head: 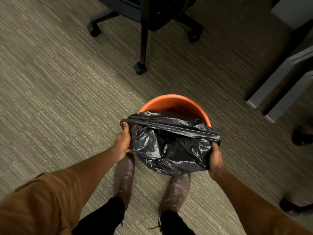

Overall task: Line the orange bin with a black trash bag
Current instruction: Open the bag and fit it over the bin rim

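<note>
The round orange bin (171, 101) stands on the carpet just ahead of my feet. A crinkled black trash bag (167, 146) covers its near half; the far orange rim and inner wall still show. A taut edge of the bag runs across the bin's mouth from left to right. My left hand (123, 143) grips the bag's edge at the bin's left side. My right hand (215, 158) grips the bag at the right side, fingers hidden under the plastic.
A black office chair (144, 31) on castors stands beyond the bin. Grey desk legs (277, 85) are at the right, with further chair castors (301, 136) near the right edge. My brown boots (125, 175) stand close to the bin on the striped carpet.
</note>
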The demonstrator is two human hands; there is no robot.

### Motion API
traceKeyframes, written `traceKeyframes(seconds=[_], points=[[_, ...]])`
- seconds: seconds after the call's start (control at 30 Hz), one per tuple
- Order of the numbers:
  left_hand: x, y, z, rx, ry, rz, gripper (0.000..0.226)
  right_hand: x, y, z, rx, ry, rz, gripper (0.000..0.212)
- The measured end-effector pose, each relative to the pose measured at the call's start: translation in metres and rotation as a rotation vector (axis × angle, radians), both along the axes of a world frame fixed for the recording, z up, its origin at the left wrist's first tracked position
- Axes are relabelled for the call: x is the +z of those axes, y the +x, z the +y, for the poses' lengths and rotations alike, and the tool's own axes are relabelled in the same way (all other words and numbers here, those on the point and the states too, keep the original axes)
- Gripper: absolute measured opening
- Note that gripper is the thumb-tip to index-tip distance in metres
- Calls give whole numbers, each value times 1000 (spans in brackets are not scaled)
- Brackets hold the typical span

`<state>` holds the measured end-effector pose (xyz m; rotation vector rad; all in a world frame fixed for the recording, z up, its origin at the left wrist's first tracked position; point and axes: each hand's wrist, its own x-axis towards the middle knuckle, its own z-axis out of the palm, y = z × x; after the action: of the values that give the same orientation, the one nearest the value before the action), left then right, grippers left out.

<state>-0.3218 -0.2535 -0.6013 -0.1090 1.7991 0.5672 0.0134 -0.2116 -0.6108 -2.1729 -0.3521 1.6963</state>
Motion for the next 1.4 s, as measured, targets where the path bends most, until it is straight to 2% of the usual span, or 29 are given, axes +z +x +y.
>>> traceKeyframes(seconds=[0.1, 0.2, 0.3, 0.5, 0.6, 0.77, 0.9, 1.0, 1.1, 1.2, 1.3, 1.4], points=[[-8, -5, -13, 186, 13, -47, 73, 5, -4, -17, -33, -4, 2, 52], [-11, -9, -21, 225, 14, -94, 78, 13, -6, -32, -67, -18, -12, 49], [-9, -11, -22, 158, 9, -89, 74, 15, -5, -40, -104, -27, -21, 44], [-11, -13, -8, -178, -43, 186, 58, 3, 1, -34, -56, -51, -66, 47], [-20, -16, 4, -156, 16, 191, 52, -9, 3, -20, -76, 8, -96, 52], [-15, -15, 40, -143, 92, 182, 46, -4, -6, 20, 16, 92, -204, 30], [-4, -20, 66, -128, 170, 214, 33, 1, -5, 51, 105, 143, -213, 30], [5, -25, 82, -183, 226, 287, 18, 6, -4, 76, 163, 167, -202, 26], [12, -28, 92, -293, 283, 344, 8, 15, -5, 97, 183, 185, -184, 35], [17, -29, 97, -397, 299, 372, 9, 21, -7, 112, 200, 219, -174, 38], [19, -27, 100, -388, 302, 357, 12, 24, -9, 120, 147, 204, -99, 39], [16, -27, 103, -285, 254, 326, 13, 25, -5, 125, -33, 168, -2, 29]])
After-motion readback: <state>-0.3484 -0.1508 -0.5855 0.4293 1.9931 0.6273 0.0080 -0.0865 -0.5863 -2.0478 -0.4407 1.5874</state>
